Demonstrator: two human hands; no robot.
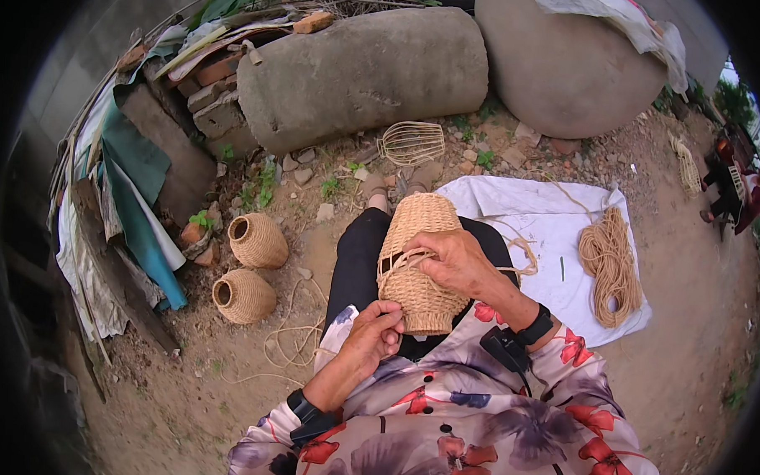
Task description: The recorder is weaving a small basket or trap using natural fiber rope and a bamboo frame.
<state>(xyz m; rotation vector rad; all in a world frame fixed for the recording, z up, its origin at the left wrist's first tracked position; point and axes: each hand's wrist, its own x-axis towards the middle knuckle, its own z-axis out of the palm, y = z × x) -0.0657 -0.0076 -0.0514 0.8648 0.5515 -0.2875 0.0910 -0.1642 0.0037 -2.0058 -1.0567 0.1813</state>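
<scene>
A straw-coloured woven basket point(424, 304) lies across my lap, its narrow collar toward me. Around its middle runs a dark gap where the weave is open. My right hand point(454, 261) is closed over the basket's upper side, pinching a loop of twisted cord point(403, 260) at that gap. Loose cord also trails out to the right of this hand. With thumb and fingers together, my left hand point(371, 336) grips the basket's lower left edge; the fingertips are partly hidden. A thin strand passes by the left wrist.
Two finished-looking round baskets point(258, 240) lie on the dirt at left, near loose cord point(288, 339). A white sack point(553, 315) at right bears a coil of cord point(611, 266). Ahead are an open basket frame point(412, 144) and a concrete cylinder point(365, 74). Another person point(738, 183) sits far right.
</scene>
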